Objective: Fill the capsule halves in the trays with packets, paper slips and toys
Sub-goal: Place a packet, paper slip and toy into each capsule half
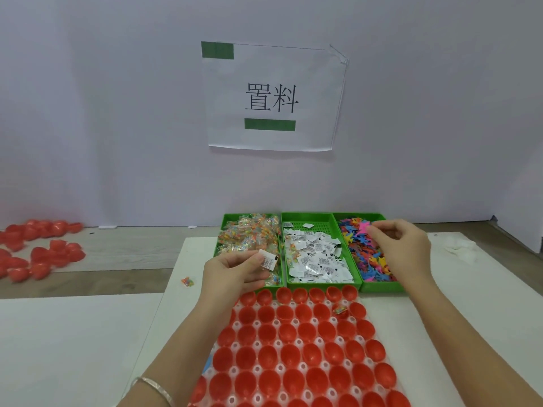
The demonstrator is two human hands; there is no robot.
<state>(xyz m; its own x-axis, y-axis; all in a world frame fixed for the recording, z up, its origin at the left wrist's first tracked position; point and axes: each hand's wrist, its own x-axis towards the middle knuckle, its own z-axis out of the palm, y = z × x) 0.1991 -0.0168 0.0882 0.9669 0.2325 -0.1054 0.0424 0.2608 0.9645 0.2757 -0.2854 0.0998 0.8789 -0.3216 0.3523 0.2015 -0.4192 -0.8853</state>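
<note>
A white tray [258,368] holds several rows of red capsule halves [311,353]; one half near the top right contains a packet [340,309]. Behind it stand three green bins: packets [249,233], paper slips [316,259], and coloured toys [367,254]. My left hand [235,271] hovers over the packet bin's front edge and pinches a paper slip [269,261] together with a packet. My right hand [402,248] is over the toy bin and pinches a pink toy [364,227].
A loose packet [187,281] lies on the white mat left of the bins. Several red capsule halves [38,251] are piled on the table at far left. A paper sign [273,96] hangs on the wall behind. White crumpled material [459,249] lies at right.
</note>
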